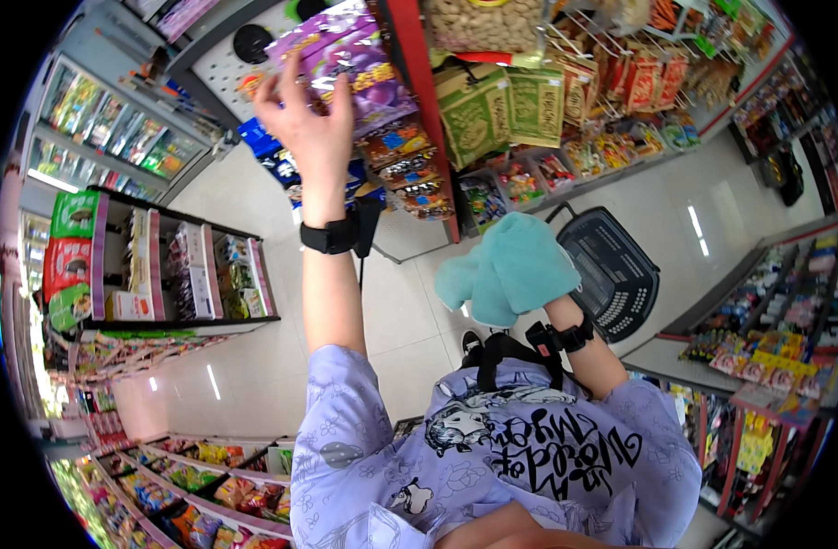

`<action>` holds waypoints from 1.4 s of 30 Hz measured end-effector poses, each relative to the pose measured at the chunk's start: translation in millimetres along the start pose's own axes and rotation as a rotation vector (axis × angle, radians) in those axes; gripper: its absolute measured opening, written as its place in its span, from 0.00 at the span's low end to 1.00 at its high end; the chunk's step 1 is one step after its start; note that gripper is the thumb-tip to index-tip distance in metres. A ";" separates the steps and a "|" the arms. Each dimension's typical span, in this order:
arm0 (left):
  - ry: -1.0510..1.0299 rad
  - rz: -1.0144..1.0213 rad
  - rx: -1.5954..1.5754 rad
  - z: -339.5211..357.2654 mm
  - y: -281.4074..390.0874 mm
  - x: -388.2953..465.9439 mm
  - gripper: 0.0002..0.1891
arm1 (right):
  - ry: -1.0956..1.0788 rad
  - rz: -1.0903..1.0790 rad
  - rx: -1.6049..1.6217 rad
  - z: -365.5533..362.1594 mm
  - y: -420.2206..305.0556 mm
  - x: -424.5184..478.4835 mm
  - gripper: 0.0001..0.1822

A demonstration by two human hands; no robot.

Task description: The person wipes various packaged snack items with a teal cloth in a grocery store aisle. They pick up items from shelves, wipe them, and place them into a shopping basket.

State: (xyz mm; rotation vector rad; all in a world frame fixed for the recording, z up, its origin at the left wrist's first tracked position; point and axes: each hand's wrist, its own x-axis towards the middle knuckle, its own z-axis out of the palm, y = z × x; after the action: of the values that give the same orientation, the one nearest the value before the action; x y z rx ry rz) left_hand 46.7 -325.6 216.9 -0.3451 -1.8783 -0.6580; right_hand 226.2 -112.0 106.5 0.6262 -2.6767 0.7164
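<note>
My left hand reaches up to a glossy purple snack bag with grape pictures, on a white pegboard rack. Its fingers are spread in front of the bag's left side, and whether they touch it is unclear. Below the bag hang several brown packets and blue packets. A soft teal cloth item, perhaps a mitt or bunched towel, covers my right hand. Only the right wrist shows, so the fingers are hidden. Both wrists wear black straps.
A dark plastic shopping basket stands on the tiled floor beside my right arm. Green snack bags and a bag of peanuts hang right of a red post. Shelving stands at left, drink coolers behind it.
</note>
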 end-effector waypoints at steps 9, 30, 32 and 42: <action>-0.068 0.243 0.254 14.2 16.8 -2.8 0.22 | 0.189 -0.011 -0.027 57.3 5.3 -32.4 0.17; -0.077 0.228 0.416 25.2 15.6 -2.0 0.24 | 0.224 0.210 0.260 63.0 13.7 -84.4 0.22; -0.106 0.226 0.381 24.1 9.4 -0.8 0.24 | 0.211 0.217 0.279 62.0 12.7 -84.4 0.22; -0.171 0.161 -0.262 -29.7 27.2 -52.8 0.21 | 0.146 0.316 0.473 36.9 5.7 -85.4 0.24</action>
State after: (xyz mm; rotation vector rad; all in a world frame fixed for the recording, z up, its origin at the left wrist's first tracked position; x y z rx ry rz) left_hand 104.1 -317.6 184.4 -0.7345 -1.9028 -0.7866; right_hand 290.7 -98.8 40.4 0.2360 -2.5026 1.4454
